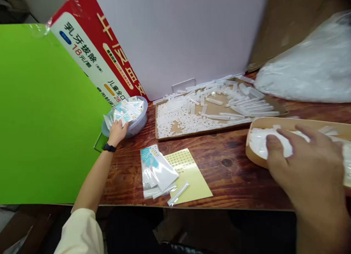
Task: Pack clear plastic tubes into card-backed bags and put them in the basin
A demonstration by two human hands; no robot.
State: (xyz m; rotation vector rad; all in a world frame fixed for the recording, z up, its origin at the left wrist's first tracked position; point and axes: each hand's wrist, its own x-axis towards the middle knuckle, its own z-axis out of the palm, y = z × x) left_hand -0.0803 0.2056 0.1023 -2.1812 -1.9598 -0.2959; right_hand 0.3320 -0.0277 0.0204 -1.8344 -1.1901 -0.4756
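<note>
At the left, my left hand, with a dark wristband, reaches into a round translucent tub of flat white and teal packets. Its fingers are apart and rest on the packets; I see none clearly gripped. My right hand is large and blurred over a long tan box holding white pieces in clear wrapping. Thumb and fingers are spread, with nothing visible between them. Between the hands lie a small pile of packets, a yellow sticker sheet and a thin clear sleeve.
Behind, a shallow cardboard tray holds many small white bits and clear tubes. A green board and red printed sign stand at the left, a pale panel at the back. A bulging clear plastic bag fills the back right.
</note>
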